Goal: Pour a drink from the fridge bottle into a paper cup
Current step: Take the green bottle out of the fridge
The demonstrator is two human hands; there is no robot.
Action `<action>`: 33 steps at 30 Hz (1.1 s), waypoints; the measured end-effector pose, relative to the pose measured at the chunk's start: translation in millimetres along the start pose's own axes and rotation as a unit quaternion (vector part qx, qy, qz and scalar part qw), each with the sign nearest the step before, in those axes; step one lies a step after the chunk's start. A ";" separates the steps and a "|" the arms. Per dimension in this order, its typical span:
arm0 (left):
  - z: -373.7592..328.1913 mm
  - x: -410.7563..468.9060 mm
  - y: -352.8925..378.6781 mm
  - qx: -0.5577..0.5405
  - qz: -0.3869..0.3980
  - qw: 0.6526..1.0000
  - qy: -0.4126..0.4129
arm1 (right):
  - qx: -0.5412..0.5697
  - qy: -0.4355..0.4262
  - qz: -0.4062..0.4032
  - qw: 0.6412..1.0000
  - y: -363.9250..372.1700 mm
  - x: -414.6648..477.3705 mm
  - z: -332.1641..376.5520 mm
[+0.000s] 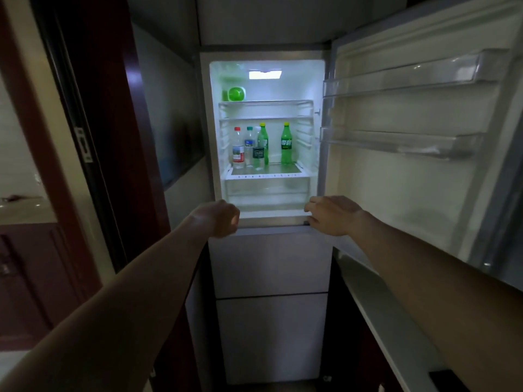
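Lit fridge [297, 83] holds five bottles [259, 154]; left hand [222, 219] curled, empty; right hand [331, 215] relaxed, empty.

Fridge interior [297, 86] white; right green bottle [286, 144], yellow cap; clear bottle [238, 148], red cap, red label; green container [236, 93].

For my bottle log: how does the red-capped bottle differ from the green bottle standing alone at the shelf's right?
The red-capped bottle is clear with a red-and-white label; the lone green bottle is green with a yellow cap. The red-capped bottle stands left, among other bottles; the lone green bottle stands apart, right, and reaches higher. Both stand upright and capped on the same fridge shelf.
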State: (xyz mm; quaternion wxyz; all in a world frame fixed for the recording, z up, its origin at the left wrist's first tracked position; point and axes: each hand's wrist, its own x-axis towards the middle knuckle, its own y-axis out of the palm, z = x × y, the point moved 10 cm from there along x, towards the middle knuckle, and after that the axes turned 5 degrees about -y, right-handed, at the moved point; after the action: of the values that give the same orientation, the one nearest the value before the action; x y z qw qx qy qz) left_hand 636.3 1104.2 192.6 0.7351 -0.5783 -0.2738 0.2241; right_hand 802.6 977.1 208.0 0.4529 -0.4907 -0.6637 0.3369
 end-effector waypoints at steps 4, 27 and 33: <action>4.5 43.2 0.3 0.000 -0.002 1.000 -0.007 | 0.011 0.002 -0.014 1.000 8.2 35.1 -29.4; 61.6 243.4 -26.4 0.038 -0.005 0.999 -0.017 | -0.027 -0.051 -0.023 0.998 44.2 240.9 -134.3; 89.4 289.6 -53.3 0.015 -0.060 0.998 0.010 | -0.036 -0.017 -0.010 0.999 40.7 301.7 -156.1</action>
State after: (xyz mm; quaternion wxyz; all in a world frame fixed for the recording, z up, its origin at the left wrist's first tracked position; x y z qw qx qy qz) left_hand 794.9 1344.1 302.2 0.7584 -0.5524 -0.2968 0.1776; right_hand 929.5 1277.9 309.9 0.4266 -0.4946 -0.6879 0.3165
